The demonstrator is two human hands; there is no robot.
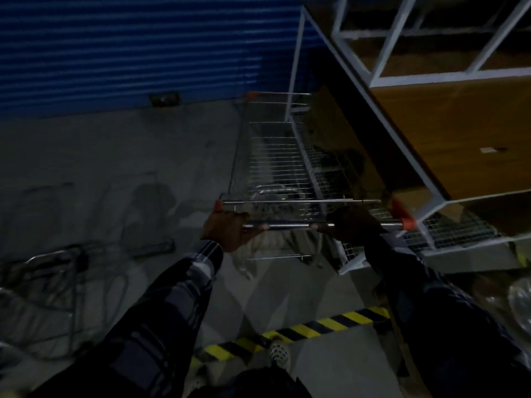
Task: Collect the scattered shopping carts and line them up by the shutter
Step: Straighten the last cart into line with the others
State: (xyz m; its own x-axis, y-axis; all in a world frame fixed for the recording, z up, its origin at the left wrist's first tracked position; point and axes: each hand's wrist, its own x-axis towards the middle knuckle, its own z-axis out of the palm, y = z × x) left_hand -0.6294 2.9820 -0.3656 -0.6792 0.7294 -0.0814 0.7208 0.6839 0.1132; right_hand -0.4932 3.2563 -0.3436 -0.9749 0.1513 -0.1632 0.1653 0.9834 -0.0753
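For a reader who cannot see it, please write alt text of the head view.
Both hands, left and right, hold a wire cart's handle, its nose toward a blue shutter. A white rack stands close on the right.

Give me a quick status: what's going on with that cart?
Left hand and right hand both grip the cart handle. Shopping cart faces the blue shutter. White metal rack crowds its right side.

White rack (373,81) right (cardboard boxes (448,124)); hazard tape (316,326) on floor.
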